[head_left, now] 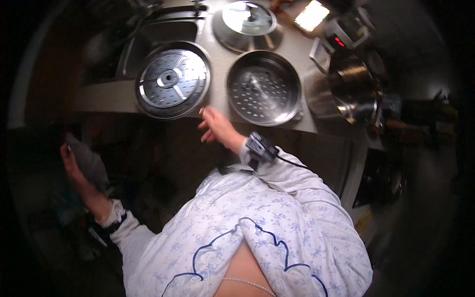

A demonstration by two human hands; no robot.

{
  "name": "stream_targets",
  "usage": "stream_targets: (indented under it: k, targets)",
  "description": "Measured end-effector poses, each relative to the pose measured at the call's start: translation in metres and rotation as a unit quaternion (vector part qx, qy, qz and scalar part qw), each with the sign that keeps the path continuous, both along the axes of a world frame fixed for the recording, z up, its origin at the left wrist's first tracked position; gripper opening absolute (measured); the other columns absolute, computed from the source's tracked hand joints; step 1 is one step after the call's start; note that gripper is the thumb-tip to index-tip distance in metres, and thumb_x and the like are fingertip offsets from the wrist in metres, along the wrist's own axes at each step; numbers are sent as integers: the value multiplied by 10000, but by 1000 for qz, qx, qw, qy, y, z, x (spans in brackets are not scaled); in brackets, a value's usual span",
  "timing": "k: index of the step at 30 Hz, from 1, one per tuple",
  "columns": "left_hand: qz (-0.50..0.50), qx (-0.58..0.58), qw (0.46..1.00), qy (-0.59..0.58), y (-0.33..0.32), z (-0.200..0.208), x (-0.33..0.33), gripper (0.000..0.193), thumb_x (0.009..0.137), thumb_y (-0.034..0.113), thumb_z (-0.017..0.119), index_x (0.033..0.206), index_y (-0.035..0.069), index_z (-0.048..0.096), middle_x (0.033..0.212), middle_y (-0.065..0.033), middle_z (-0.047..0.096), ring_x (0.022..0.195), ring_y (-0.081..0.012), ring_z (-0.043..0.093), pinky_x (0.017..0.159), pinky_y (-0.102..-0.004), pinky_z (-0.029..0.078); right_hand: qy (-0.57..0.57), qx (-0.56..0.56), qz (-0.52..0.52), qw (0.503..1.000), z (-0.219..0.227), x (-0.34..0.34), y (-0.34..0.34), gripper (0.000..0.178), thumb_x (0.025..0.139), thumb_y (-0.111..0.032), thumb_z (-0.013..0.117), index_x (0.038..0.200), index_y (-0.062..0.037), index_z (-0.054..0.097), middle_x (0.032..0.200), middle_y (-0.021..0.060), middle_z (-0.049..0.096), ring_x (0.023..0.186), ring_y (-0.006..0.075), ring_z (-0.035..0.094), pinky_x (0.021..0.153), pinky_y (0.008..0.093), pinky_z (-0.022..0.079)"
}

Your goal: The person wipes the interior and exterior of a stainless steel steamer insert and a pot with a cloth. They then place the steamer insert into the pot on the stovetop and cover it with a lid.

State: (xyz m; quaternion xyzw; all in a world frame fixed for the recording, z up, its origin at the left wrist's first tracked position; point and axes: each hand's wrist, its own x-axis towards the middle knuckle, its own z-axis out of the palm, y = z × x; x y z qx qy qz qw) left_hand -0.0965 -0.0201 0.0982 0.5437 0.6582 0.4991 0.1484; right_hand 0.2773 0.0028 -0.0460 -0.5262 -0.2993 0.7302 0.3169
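My left hand (75,171) is out at the far left, off the counter, with a grey cloth (90,163) in its grip. Just in front of the counter edge is my right hand (220,129), slightly blurred, its fingers apart and nothing visible in them. Its fingertips come close to a round metal pan (205,96) on the left, which has a slotted disc (190,81) lying in it. To the right of that stands a metal steamer basket (264,91) with rows of holes in its base. Both rest near the counter's front edge.
Behind the basket sits a domed metal lid (225,37) with a glass top. A deep shiny pot (321,96) stands at the right, near a device with a red display (339,41). A sink (166,32) lies back left; a bright screen (311,16) glows behind. A cabled device (261,147) is strapped to my right wrist.
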Motion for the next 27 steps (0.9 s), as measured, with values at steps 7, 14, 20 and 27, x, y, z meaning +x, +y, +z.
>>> stream_targets:
  k: [7, 14, 20, 27]
  targets:
    - [-338, -351, 815, -313, -31, -31, 163, 375, 908, 422, 434, 1019, 97, 584, 956, -5, 537, 791, -99, 504, 685, -249, 419, -272, 99, -245, 925, 13, 189, -73, 174, 943, -155, 455, 837, -48, 542, 587, 15, 550, 476, 69, 514, 404, 237, 384]
    - [-272, -541, 670, -429, -17, -129, 352, 521, 919, 547, 395, 968, 75, 609, 862, -31, 636, 760, -131, 594, 685, -280, 483, -520, 202, -29, 830, -62, 241, -49, 375, 856, -267, 502, 1207, -134, 499, 945, 225, 625, 899, 403, 594, 754, 490, 464]
    - [-307, -450, 734, -406, -51, -115, 410, 322, 892, 237, 513, 1153, 50, 541, 1061, -62, 613, 978, -166, 579, 851, -317, 473, -372, 334, -44, 865, -19, 275, -94, 167, 800, -113, 497, 865, -23, 622, 833, 189, 633, 770, 345, 610, 665, 426, 496]
    - [-566, -469, 594, -328, -122, -90, 523, 381, 811, -36, 539, 1188, 15, 516, 1044, -47, 592, 984, -149, 570, 880, -288, 450, 248, 144, -269, 920, -3, 331, -264, 136, 894, -80, 499, 1007, -74, 574, 882, 3, 592, 788, 100, 572, 681, 250, 484]
